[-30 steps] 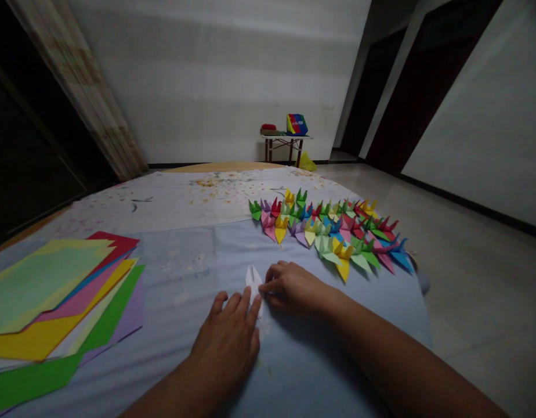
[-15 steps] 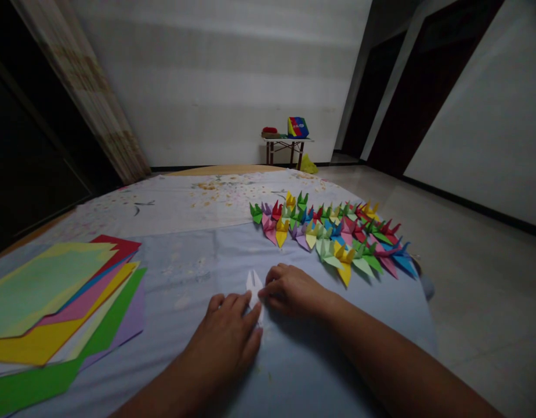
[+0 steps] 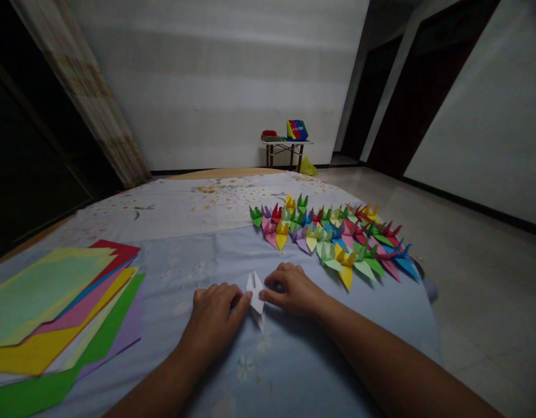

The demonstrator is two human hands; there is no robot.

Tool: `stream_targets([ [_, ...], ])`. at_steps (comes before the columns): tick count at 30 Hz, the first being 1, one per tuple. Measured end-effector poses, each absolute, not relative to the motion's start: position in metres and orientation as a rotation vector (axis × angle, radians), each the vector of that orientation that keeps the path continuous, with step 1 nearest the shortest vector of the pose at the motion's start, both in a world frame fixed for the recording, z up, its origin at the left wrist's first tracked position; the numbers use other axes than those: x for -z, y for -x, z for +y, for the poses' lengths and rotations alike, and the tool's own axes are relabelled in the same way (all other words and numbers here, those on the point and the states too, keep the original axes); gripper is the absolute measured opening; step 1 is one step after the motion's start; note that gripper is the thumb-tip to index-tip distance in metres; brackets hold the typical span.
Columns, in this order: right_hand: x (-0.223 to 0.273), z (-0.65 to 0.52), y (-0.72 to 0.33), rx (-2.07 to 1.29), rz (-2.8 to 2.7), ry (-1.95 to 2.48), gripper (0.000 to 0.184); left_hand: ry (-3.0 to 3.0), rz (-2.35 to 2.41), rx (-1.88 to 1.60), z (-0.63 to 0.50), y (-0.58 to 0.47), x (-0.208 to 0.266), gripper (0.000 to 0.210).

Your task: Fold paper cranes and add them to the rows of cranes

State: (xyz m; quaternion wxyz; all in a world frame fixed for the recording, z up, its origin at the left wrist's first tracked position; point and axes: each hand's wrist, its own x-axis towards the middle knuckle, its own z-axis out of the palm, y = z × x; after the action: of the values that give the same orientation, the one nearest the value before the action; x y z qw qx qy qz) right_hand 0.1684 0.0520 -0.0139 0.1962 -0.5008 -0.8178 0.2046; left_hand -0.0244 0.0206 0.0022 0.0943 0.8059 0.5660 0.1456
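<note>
A small piece of folded white paper [image 3: 256,299] lies on the cloth in front of me, a narrow pointed shape with a slit at its far end. My left hand [image 3: 218,316] grips its left edge, thumb on the paper and fingers curled. From the other side my right hand [image 3: 294,290] pinches the right edge between thumb and bent fingers. The tips of the fingers under each hand are partly hidden. Beyond my right hand stand several folded paper cranes [image 3: 344,261] in many colours, set in rows.
To the left lies a fanned stack of coloured paper sheets [image 3: 54,296]. A flowered tablecloth [image 3: 181,267] covers the round table. Against the far wall, a small table [image 3: 288,143] carries a multicoloured box [image 3: 297,130], with a yellow bag [image 3: 308,166] on the floor beside it.
My left hand has drawn back left off the paper, leaving its thumb at the edge and uncovering the near point. My right hand has shifted slightly, its thumb now straighter along the paper.
</note>
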Motion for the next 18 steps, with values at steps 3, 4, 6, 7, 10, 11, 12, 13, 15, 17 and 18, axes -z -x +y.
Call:
stream_targets([
  [3, 0.015, 0.051, -0.167, -0.619, -2.287, 1.390, 0.034, -2.344, 1.662, -0.468, 0.019, 0.022, -0.001, 0.030],
  [4, 0.016, 0.051, -0.167, -0.630, -2.267, 1.376, 0.032, -2.327, 1.655, -0.486, 0.018, 0.021, 0.000, 0.027],
  [6, 0.019, 0.051, -0.166, -0.692, -2.193, 1.342, 0.030, -2.283, 1.638, -0.536, 0.018, 0.021, 0.001, 0.020],
  [7, 0.020, 0.052, -0.166, -0.755, -2.140, 1.318, 0.030, -2.254, 1.625, -0.566, 0.017, 0.021, 0.002, 0.018],
  [10, 0.024, 0.055, -0.165, -1.005, -1.960, 1.203, 0.024, -2.109, 1.552, -0.715, 0.019, 0.021, 0.007, 0.016],
  [11, 0.025, 0.055, -0.164, -1.061, -1.899, 1.163, 0.021, -2.023, 1.523, -0.778, 0.020, 0.020, 0.009, 0.018],
  [12, 0.025, 0.056, -0.163, -1.095, -1.844, 1.127, 0.020, -1.916, 1.494, -0.843, 0.021, 0.020, 0.011, 0.021],
  [13, 0.024, 0.057, -0.162, -1.116, -1.795, 1.094, 0.021, -1.794, 1.462, -0.906, 0.023, 0.019, 0.013, 0.026],
  [15, 0.022, 0.056, -0.160, -1.138, -1.721, 1.031, 0.023, -1.571, 1.371, -1.008, 0.026, 0.017, 0.014, 0.036],
  [17, 0.018, 0.054, -0.157, -1.146, -1.694, 0.975, 0.026, -1.449, 1.240, -1.052, 0.028, 0.015, 0.013, 0.038],
  [18, 0.016, 0.052, -0.156, -1.143, -1.696, 0.959, 0.027, -1.426, 1.173, -1.051, 0.028, 0.014, 0.011, 0.036],
])
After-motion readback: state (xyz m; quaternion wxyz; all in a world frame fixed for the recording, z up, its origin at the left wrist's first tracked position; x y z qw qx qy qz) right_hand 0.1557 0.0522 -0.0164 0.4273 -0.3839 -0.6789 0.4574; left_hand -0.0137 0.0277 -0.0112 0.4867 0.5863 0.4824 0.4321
